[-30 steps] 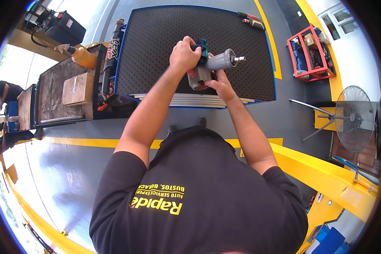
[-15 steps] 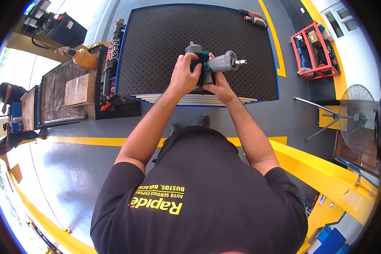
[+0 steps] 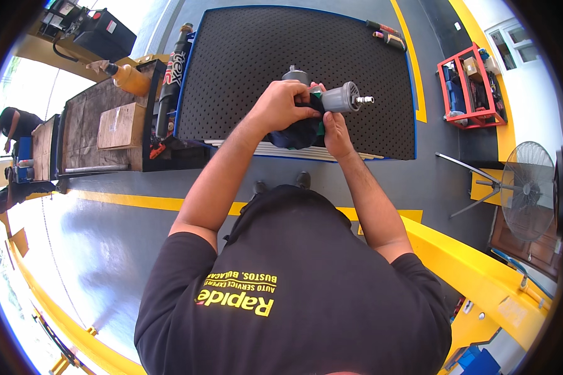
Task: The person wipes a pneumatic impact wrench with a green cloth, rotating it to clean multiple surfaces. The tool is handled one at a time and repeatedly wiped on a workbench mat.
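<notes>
Over the near part of a black perforated mat (image 3: 244, 62), I hold a grey air impact wrench (image 3: 339, 99). Its silver air fitting points right and its square drive end shows at the far left. My left hand (image 3: 280, 105) is closed on a dark cloth (image 3: 294, 134) with green in it, pressed against the wrench's middle and hanging toward me. From below, my right hand (image 3: 336, 136) grips the wrench, thumb up beside the grey handle. Some right fingers are hidden behind the tool and cloth.
Two hand tools (image 3: 386, 36) lie at the mat's far right corner. On the left stands a worn bench (image 3: 84, 131) with a wooden box (image 3: 120, 127) and an orange bottle (image 3: 131, 80). A red rack (image 3: 472, 87) and a fan (image 3: 527, 190) stand right. Other people are far left.
The wrench has tilted and shifted slightly right. My left hand has moved over its top, and the dark cloth now hangs lower on the near side.
</notes>
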`<action>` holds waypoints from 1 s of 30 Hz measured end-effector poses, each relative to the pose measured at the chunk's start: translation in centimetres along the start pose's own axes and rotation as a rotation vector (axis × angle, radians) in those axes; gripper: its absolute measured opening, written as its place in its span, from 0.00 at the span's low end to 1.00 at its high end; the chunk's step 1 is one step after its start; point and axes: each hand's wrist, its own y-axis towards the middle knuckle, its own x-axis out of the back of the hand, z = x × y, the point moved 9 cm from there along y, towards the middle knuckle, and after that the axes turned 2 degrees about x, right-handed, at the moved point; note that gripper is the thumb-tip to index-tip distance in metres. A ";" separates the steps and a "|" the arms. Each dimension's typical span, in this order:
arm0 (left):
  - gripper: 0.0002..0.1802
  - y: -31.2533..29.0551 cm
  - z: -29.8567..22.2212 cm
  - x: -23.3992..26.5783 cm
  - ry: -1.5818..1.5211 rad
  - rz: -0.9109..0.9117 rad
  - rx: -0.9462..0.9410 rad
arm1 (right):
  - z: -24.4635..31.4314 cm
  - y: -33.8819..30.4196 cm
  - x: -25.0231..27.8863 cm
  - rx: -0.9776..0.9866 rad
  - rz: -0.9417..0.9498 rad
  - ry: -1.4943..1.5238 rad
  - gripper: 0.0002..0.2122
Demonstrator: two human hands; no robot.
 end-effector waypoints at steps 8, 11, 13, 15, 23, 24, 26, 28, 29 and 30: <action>0.18 1.7 3.4 0.6 -0.109 0.042 0.104 | -0.4 -0.4 0.5 -0.031 -0.072 -0.021 0.34; 0.18 3.4 5.7 1.0 -0.131 -0.086 0.079 | 0.0 0.3 0.7 -0.001 -0.049 -0.007 0.36; 0.19 4.5 5.9 1.2 -0.078 -0.150 0.052 | -0.8 -0.1 1.1 -0.021 -0.047 0.016 0.37; 0.20 5.7 7.7 1.6 -0.050 -0.223 0.145 | -1.6 -0.5 1.6 -0.068 -0.081 0.062 0.38; 0.20 2.0 9.9 1.9 -0.192 -0.480 0.304 | -2.4 -0.6 2.1 -0.111 -0.167 0.248 0.38; 0.19 1.1 9.3 1.7 -0.169 -0.505 0.272 | -2.2 -0.5 2.0 -0.119 -0.180 0.266 0.39; 0.18 -0.9 8.1 0.6 -0.127 -0.544 0.206 | -2.2 -0.4 2.1 -0.141 -0.197 0.284 0.40; 0.16 -2.9 6.9 -0.5 -0.138 -0.526 0.194 | -2.1 -0.3 2.1 -0.150 -0.201 0.289 0.41; 0.16 -3.9 6.2 -1.0 -0.157 -0.504 0.185 | -2.2 -0.3 2.1 -0.150 -0.197 0.285 0.42; 0.16 -5.0 5.5 -1.5 -0.174 -0.485 0.177 | -2.1 -0.4 2.0 -0.151 -0.190 0.282 0.42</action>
